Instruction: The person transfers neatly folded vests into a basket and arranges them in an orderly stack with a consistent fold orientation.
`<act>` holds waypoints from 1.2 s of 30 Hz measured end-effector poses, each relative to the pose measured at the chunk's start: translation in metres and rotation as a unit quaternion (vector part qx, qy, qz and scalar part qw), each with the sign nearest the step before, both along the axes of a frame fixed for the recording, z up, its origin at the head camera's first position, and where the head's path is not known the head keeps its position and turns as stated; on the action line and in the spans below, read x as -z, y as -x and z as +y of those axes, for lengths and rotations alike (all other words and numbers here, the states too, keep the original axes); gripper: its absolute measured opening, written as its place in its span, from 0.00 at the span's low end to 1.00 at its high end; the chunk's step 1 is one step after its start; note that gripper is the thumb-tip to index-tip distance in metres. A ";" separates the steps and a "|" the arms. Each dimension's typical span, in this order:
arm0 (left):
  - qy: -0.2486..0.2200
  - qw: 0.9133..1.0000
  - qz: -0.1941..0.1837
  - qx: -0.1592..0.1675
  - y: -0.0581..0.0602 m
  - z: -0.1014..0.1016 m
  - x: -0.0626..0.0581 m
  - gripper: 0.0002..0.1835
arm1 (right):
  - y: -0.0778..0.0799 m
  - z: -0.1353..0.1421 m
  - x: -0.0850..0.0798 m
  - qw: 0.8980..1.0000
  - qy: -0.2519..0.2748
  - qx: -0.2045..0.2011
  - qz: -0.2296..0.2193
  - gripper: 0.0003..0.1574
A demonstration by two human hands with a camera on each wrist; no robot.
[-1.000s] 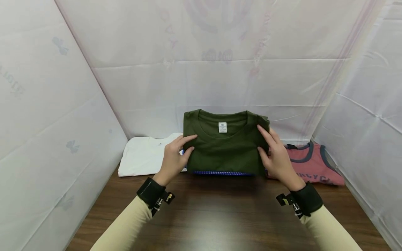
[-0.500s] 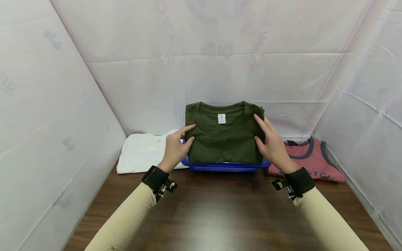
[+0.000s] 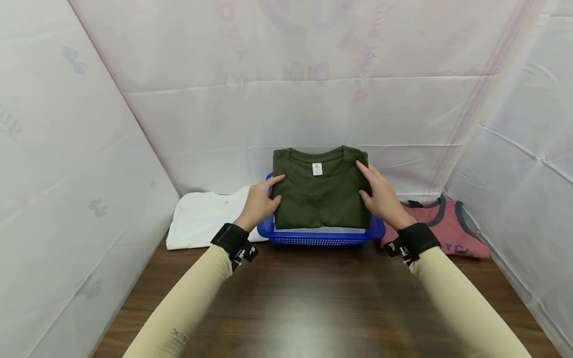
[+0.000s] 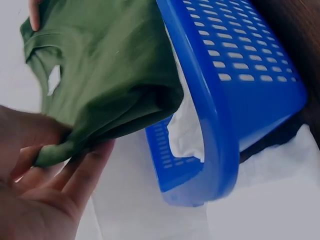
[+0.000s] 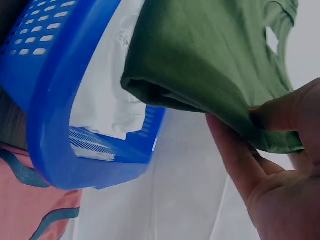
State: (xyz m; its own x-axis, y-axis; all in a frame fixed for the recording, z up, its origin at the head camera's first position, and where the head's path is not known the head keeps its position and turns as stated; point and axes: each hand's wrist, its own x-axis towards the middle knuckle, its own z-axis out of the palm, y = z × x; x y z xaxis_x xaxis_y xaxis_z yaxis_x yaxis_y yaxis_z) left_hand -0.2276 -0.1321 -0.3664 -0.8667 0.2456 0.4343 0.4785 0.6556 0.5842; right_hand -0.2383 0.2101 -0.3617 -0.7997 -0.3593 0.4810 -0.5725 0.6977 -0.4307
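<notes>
T-shirt (image 3: 320, 204), dark green and folded, held over blue plastic basket (image 3: 320, 241), collar edge toward the back; contact with the rim impossible to confirm. Gripped at one side by the fingers of the left hand (image 3: 258, 205), at the other by those of the right hand (image 3: 385, 201). Something white (image 5: 107, 90), likely fabric, beneath in the basket. White shirt (image 3: 203, 219) and red top (image 3: 458, 238) to either side on brown surface (image 3: 304, 298). Step in hand, apparently: placing in the basket. Called for next, probably: lower level, lay flat inside, release both sides.
</notes>
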 end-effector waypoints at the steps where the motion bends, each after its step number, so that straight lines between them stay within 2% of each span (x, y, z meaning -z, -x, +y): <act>1: 0.006 1.000 -0.015 0.003 0.002 0.001 0.000 0.29 | 0.002 0.000 0.000 1.000 -0.008 0.003 -0.019 0.50; 6: 0.023 0.997 -0.076 0.004 0.011 0.000 0.004 0.30 | 0.015 -0.007 0.002 0.991 -0.055 0.013 -0.119 0.49; 10: 0.037 0.991 -0.127 -0.022 0.013 -0.002 0.013 0.30 | 0.025 -0.017 0.011 0.984 -0.078 0.000 -0.161 0.49; 13: 0.055 0.987 -0.151 -0.030 0.014 -0.002 0.017 0.31 | 0.030 -0.021 0.014 0.977 -0.088 -0.006 -0.193 0.50; 17: 0.072 0.984 -0.160 -0.020 0.020 0.001 0.017 0.30 | 0.036 -0.025 0.015 0.968 -0.099 -0.001 -0.229 0.49; 23: 0.096 0.974 -0.202 -0.019 0.023 0.001 0.018 0.33 | 0.044 -0.031 0.018 0.946 -0.123 0.016 -0.299 0.48; 28: 0.100 0.968 -0.229 -0.015 0.021 0.000 0.020 0.35 | 0.046 -0.035 0.022 0.938 -0.129 0.014 -0.323 0.49; 33: 0.097 0.966 -0.238 -0.009 0.021 -0.003 0.021 0.37 | 0.047 -0.036 0.022 0.939 -0.133 0.017 -0.316 0.49; 36: 0.111 0.964 -0.241 -0.014 0.021 -0.004 0.024 0.36 | 0.046 -0.036 0.024 0.938 -0.131 0.016 -0.319 0.49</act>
State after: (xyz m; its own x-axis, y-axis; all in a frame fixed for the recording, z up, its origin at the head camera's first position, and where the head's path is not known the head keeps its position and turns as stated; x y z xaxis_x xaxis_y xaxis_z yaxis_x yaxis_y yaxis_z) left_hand -0.2488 -0.1358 -0.3909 -0.9621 0.2601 -0.0816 0.1667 0.7983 0.5787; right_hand -0.2843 0.1740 -0.3858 -0.9070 -0.3700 -0.2012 -0.2338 0.8397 -0.4901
